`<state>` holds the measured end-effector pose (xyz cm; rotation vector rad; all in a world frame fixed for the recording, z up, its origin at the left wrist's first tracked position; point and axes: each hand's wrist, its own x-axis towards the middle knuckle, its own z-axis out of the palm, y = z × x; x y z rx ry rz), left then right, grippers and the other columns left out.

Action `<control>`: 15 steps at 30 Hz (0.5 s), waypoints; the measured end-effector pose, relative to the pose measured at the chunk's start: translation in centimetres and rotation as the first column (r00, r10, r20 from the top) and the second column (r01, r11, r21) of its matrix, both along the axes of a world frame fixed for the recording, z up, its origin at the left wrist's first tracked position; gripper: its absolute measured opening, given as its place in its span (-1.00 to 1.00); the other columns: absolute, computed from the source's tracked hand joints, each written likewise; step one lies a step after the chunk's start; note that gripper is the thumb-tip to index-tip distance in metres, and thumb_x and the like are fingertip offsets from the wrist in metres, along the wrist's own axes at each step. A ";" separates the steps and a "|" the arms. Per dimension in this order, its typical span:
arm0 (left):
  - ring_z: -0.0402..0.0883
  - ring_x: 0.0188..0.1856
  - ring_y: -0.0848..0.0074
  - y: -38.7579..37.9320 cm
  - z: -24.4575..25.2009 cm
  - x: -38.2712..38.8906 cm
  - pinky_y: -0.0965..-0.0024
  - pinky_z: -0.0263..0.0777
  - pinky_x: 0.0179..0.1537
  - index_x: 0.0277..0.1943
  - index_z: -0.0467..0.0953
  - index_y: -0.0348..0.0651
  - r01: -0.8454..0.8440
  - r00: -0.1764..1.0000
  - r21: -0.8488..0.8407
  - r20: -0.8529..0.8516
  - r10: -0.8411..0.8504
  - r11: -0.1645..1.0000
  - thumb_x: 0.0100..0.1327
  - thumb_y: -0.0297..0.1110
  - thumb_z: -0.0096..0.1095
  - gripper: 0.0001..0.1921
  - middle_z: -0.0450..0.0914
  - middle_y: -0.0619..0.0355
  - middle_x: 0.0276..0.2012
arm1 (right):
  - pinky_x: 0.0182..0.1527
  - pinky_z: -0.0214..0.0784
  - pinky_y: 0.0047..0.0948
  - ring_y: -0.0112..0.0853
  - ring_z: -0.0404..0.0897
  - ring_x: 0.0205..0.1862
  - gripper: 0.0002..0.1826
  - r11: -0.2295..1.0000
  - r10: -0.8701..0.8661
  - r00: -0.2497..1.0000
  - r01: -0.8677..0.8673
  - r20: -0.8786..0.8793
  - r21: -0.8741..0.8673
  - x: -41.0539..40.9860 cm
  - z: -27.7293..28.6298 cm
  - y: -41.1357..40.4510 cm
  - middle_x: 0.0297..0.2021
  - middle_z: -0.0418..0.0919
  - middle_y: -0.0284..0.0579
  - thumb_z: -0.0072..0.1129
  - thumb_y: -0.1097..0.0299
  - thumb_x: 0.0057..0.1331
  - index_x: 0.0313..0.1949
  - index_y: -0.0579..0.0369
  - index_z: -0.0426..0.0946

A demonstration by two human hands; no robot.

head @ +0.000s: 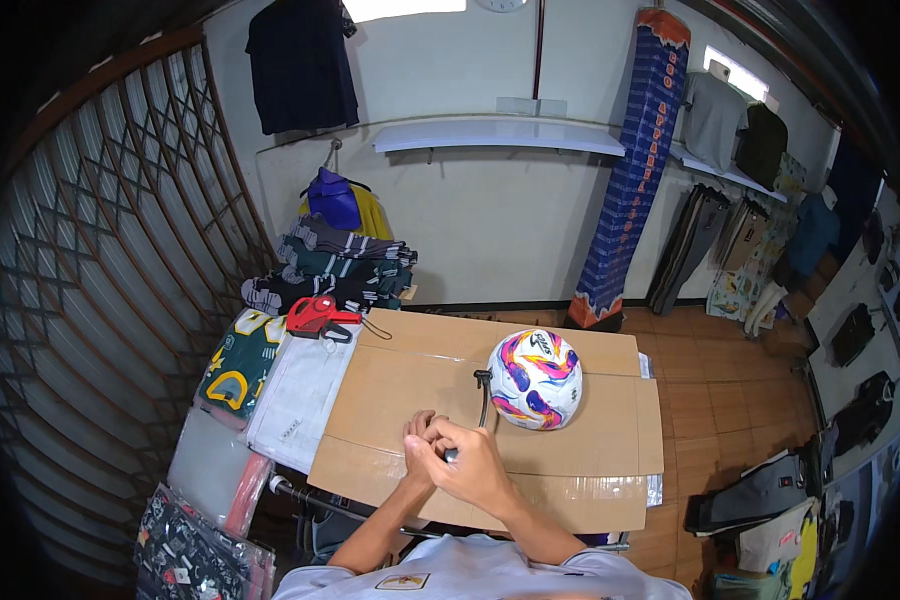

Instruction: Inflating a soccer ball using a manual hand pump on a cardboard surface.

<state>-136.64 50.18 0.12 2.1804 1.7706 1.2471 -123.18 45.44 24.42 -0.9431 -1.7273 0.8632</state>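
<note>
My right hand [469, 461] is closed around a dark, rounded-end object [450, 454], mostly hidden by the fingers. From that hand a thin black hose [484, 409] runs forward to a black head that lies beside the ball; whether the two touch is unclear. Just left of the right hand, and partly behind it, is my left hand [418, 439] with bent fingers; its grip is hidden. A white football [536, 379] with pink, orange and purple patterns rests on the flattened cardboard [405, 390], right of the hose.
A red tape dispenser [316, 318] lies at the table's back left, near folded green jerseys [249, 367]. Stacked striped clothes [337, 262] stand behind it. A tall blue printed column [630, 172] rises beyond the table. Packed garments [199, 551] sit at lower left.
</note>
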 end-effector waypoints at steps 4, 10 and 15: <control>0.46 0.29 0.01 -0.4 2.0 0.1 -0.11 0.32 0.21 0.15 0.56 -0.16 0.016 1.000 -0.024 0.000 -0.016 1.000 0.23 -0.18 0.41 -0.54 0.52 -0.07 0.14 | -0.52 0.44 -0.25 -0.14 0.65 -0.63 -0.70 0.999 0.006 1.000 -0.007 0.013 0.044 0.0 0.5 0.2 -0.66 0.61 -0.05 0.42 0.21 0.38 -0.43 0.13 0.65; 0.45 0.30 0.05 -0.2 -0.6 0.2 -0.10 0.31 0.27 0.13 0.58 -0.16 0.041 0.985 0.080 0.162 -0.054 0.996 0.24 -0.21 0.39 -0.57 0.50 -0.07 0.17 | -0.48 0.46 -0.22 -0.09 0.62 -0.63 -0.73 0.983 -0.081 0.997 0.078 0.015 0.167 -1.4 -5.4 2.0 -0.66 0.60 0.00 0.42 0.25 0.37 -0.42 0.16 0.65; 0.46 0.29 0.07 -0.5 0.9 0.5 -0.05 0.31 0.31 0.09 0.62 -0.18 -0.040 0.999 0.034 -0.035 0.041 0.999 0.25 -0.23 0.38 -0.61 0.51 -0.09 0.17 | -0.53 0.35 -0.30 -0.17 0.49 -0.68 -0.73 0.988 -0.122 0.993 0.122 -0.001 0.094 -1.6 -7.4 1.8 -0.65 0.58 0.04 0.43 0.32 0.38 -0.41 0.22 0.61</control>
